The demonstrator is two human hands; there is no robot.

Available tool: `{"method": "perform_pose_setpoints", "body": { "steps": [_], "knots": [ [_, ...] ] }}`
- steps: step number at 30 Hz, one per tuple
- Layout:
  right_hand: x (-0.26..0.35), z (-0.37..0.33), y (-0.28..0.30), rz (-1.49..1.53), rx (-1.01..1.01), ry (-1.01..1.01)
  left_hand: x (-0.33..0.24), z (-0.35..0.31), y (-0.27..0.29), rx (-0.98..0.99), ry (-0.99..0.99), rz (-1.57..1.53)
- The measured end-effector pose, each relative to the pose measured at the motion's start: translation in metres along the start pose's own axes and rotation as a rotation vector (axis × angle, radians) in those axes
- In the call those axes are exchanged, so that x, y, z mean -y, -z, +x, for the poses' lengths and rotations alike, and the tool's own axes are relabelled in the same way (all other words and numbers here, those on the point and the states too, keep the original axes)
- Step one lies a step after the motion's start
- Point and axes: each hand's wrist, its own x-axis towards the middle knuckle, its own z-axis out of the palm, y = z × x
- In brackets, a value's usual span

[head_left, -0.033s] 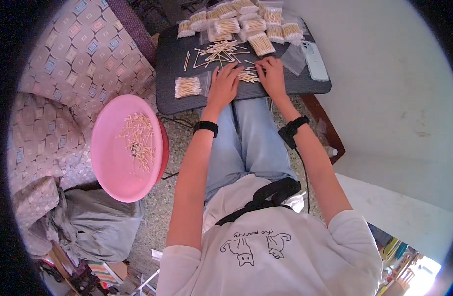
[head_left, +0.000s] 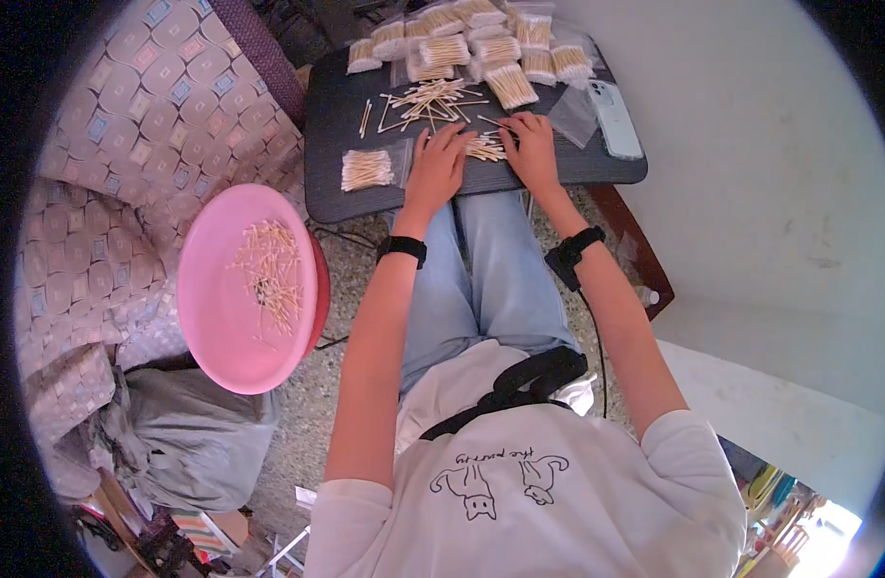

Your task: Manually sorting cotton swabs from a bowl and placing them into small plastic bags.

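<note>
A small bunch of cotton swabs (head_left: 486,147) lies on the black table (head_left: 356,204) between my two hands. On its left side is my left hand (head_left: 437,171), fingers apart and bent down to the tabletop, fingertips near the swabs. From the right, my right hand (head_left: 533,152) curls its fingers in at the bunch's ends, closed on swabs there; its fingertips are partly hidden. Just beyond the hands spreads a loose, crisscrossed pile of swabs (head_left: 433,100). A clear bag of swabs (head_left: 367,170) lies left of my left hand.
Several filled swab bags (head_left: 446,50) are heaped along the table's far side. An empty clear bag (head_left: 571,118) and a white phone (head_left: 614,119) lie at the right. A pink basin (head_left: 211,289) with loose swabs stands lower left, beside patterned fabric (head_left: 172,106). A wall rises at right.
</note>
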Motion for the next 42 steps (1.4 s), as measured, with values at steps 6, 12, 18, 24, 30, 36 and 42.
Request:
{"method": "perform_pose_setpoints", "body": {
  "steps": [6, 12, 18, 24, 30, 36, 42],
  "knots": [
    [0.007, 0.002, 0.001, 0.073, 0.178, 0.176, 0.016, -0.005, -0.008, -0.069, -0.035, -0.017],
    [-0.001, 0.007, -0.003, 0.181, 0.268, 0.172, 0.009, -0.004, -0.006, -0.085, -0.053, -0.075],
    [-0.003, 0.014, -0.011, 0.197, 0.17, 0.186, -0.004, -0.001, 0.0, -0.175, -0.034, -0.037],
    [-0.009, 0.011, -0.007, 0.327, 0.2, 0.024, 0.004, -0.004, -0.004, -0.071, -0.076, 0.049],
    [-0.008, 0.003, 0.012, 0.088, 0.32, 0.112, 0.006, -0.005, -0.002, -0.04, -0.056, -0.021],
    [0.009, 0.006, 0.021, 0.18, 0.303, 0.204, 0.0, -0.002, 0.002, -0.094, 0.036, -0.108],
    [0.008, 0.002, 0.016, 0.157, 0.359, 0.224, 0.0, 0.002, 0.004, -0.105, 0.057, -0.19]
  ]
}}
